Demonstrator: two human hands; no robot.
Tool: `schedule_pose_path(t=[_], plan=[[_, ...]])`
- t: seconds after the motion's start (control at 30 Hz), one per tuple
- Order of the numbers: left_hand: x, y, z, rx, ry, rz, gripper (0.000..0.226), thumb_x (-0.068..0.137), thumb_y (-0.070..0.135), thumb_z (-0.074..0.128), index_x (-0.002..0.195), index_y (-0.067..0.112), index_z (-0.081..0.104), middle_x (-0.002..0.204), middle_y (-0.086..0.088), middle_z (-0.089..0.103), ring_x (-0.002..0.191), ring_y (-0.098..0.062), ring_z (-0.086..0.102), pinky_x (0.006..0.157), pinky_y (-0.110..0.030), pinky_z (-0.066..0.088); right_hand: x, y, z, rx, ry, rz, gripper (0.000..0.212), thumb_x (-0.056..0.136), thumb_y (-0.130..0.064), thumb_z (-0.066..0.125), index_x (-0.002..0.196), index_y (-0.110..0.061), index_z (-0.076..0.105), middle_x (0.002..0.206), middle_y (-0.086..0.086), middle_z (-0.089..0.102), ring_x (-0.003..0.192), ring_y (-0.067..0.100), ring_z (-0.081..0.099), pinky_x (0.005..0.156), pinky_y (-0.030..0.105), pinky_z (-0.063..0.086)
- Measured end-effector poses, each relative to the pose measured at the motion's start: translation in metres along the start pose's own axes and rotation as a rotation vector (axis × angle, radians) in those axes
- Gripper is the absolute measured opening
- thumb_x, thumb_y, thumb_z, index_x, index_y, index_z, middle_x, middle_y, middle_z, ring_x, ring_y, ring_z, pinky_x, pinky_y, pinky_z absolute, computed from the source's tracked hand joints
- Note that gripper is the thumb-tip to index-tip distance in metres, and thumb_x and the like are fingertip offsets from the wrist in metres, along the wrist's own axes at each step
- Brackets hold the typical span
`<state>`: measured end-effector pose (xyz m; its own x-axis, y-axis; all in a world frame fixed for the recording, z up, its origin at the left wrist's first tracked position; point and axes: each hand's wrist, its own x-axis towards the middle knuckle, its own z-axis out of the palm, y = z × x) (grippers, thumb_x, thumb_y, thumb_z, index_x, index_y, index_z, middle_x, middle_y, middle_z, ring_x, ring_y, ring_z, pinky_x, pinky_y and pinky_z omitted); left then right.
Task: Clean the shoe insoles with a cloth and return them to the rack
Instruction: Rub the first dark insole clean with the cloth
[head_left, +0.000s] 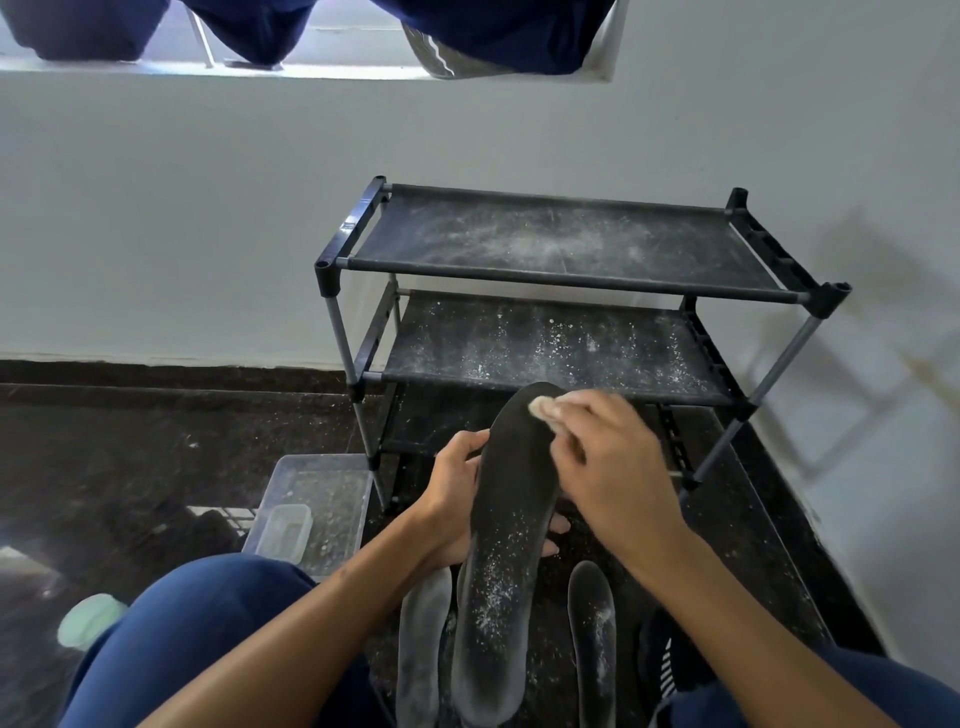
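Head view, looking down at a seated person's hands. At centre, a dark grey insole (506, 525) is held lengthwise, toe toward 12 o'clock and heel toward 6 o'clock; its lower half is speckled with white powder. The left hand (457, 493) grasps the insole from the 9 o'clock side, thumb curled over its edge and fingertips showing beyond the opposite edge. The right hand (613, 467), entering from 4 o'clock, pinches a small pale cloth (545, 408) and presses it on the toe end of the insole.

Below the held insole, two more insoles lie on the dark floor (156, 457): a dusty grey insole (423, 644) at 7 o'clock, partly covered by the held one, and a narrow dark insole (592, 639) at 5 o'clock, apart from it.

At 12 o'clock stands a black shoe rack (571, 291) against the white wall (208, 208), its fabric shelves dusted with white powder. At 9 o'clock a clear plastic tub (332, 488) sits on the floor, holding a smaller clear box (285, 530). A pale green round object (88, 618) lies at 8 o'clock beside the person's blue-trousered knee (208, 623).
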<state>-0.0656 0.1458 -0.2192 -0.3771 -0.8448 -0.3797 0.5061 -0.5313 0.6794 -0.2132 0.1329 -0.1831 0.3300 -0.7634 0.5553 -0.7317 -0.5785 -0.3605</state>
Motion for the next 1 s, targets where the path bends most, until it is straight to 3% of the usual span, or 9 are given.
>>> schedule_pose_path(t=[0.1, 0.17, 0.33, 0.4, 0.5, 0.6, 0.73, 0.9, 1.0], plan=[[0.002, 0.0, 0.0, 0.021, 0.089, 0.011, 0.061, 0.093, 0.043, 0.028, 0.078, 0.002, 0.071, 0.07, -0.018, 0.067, 0.061, -0.029, 0.065, 0.061, -0.037, 0.054, -0.01, -0.01, 0.017, 0.031, -0.152, -0.037, 0.032, 0.082, 0.0, 0.06, 0.112, -0.01, 0.068, 0.102, -0.003, 0.062, 0.096, 0.015, 0.056, 0.079, 0.029, 0.053], [0.002, 0.002, -0.002, 0.038, 0.145, 0.007, 0.06, 0.094, 0.042, 0.027, 0.074, 0.005, 0.069, 0.064, -0.013, 0.065, 0.056, -0.023, 0.064, 0.056, -0.029, 0.05, -0.016, -0.016, 0.025, 0.082, -0.217, -0.038, 0.033, 0.079, 0.0, 0.059, 0.108, -0.009, 0.069, 0.1, -0.004, 0.062, 0.094, 0.014, 0.055, 0.08, 0.026, 0.05], [0.002, 0.006, -0.008, 0.022, 0.209, 0.028, 0.056, 0.089, 0.042, 0.035, 0.073, 0.003, 0.071, 0.071, -0.014, 0.066, 0.063, -0.024, 0.063, 0.068, -0.032, 0.047, -0.023, -0.028, 0.021, 0.224, -0.398, -0.036, 0.021, 0.073, -0.01, 0.056, 0.08, -0.016, 0.075, 0.082, -0.007, 0.064, 0.08, 0.009, 0.055, 0.07, 0.013, 0.035], [0.003, 0.007, -0.009, 0.033, 0.185, 0.015, 0.057, 0.09, 0.042, 0.033, 0.07, 0.004, 0.071, 0.066, -0.013, 0.065, 0.06, -0.023, 0.063, 0.066, -0.031, 0.047, -0.021, -0.028, 0.018, 0.284, -0.31, 0.001, 0.018, 0.071, -0.01, 0.059, 0.075, -0.017, 0.075, 0.077, -0.008, 0.064, 0.076, 0.006, 0.055, 0.07, 0.017, 0.04], [0.004, 0.006, -0.008, 0.062, 0.14, -0.034, 0.063, 0.094, 0.043, 0.029, 0.063, 0.009, 0.073, 0.064, -0.011, 0.067, 0.059, -0.021, 0.065, 0.062, -0.03, 0.049, -0.015, -0.024, 0.019, 0.256, -0.093, 0.062, 0.023, 0.076, -0.007, 0.058, 0.091, -0.013, 0.074, 0.087, -0.007, 0.064, 0.084, 0.008, 0.057, 0.079, 0.015, 0.043], [0.0, 0.005, -0.003, 0.068, 0.144, -0.053, 0.062, 0.094, 0.045, 0.03, 0.074, 0.008, 0.076, 0.077, -0.014, 0.07, 0.07, -0.023, 0.068, 0.07, -0.034, 0.05, -0.015, -0.024, 0.023, 0.218, -0.1, 0.057, 0.025, 0.081, -0.005, 0.056, 0.099, -0.011, 0.072, 0.095, -0.007, 0.063, 0.091, 0.008, 0.055, 0.085, 0.012, 0.04], [-0.003, 0.01, -0.002, 0.032, 0.163, -0.034, 0.062, 0.088, 0.045, 0.04, 0.115, -0.006, 0.064, 0.125, -0.029, 0.057, 0.105, -0.033, 0.06, 0.101, -0.043, 0.042, -0.025, -0.034, 0.028, 0.229, -0.222, 0.022, 0.023, 0.071, -0.007, 0.056, 0.083, -0.012, 0.074, 0.081, -0.006, 0.062, 0.079, 0.009, 0.054, 0.074, 0.016, 0.04], [0.0, 0.011, -0.006, 0.042, 0.151, -0.015, 0.06, 0.093, 0.047, 0.034, 0.084, 0.0, 0.071, 0.069, -0.015, 0.069, 0.064, -0.023, 0.067, 0.065, -0.027, 0.053, -0.023, -0.035, 0.024, 0.233, -0.178, 0.038, 0.015, 0.07, -0.01, 0.057, 0.072, -0.013, 0.071, 0.074, -0.006, 0.061, 0.074, 0.01, 0.053, 0.069, 0.022, 0.042], [-0.002, 0.013, -0.003, 0.059, 0.134, -0.026, 0.061, 0.093, 0.054, 0.036, 0.079, 0.007, 0.071, 0.074, -0.013, 0.066, 0.069, -0.024, 0.065, 0.069, -0.033, 0.05, -0.013, -0.025, 0.023, 0.133, -0.035, 0.042, 0.021, 0.08, -0.011, 0.052, 0.09, -0.009, 0.071, 0.088, -0.003, 0.062, 0.083, 0.011, 0.053, 0.073, 0.021, 0.044]])
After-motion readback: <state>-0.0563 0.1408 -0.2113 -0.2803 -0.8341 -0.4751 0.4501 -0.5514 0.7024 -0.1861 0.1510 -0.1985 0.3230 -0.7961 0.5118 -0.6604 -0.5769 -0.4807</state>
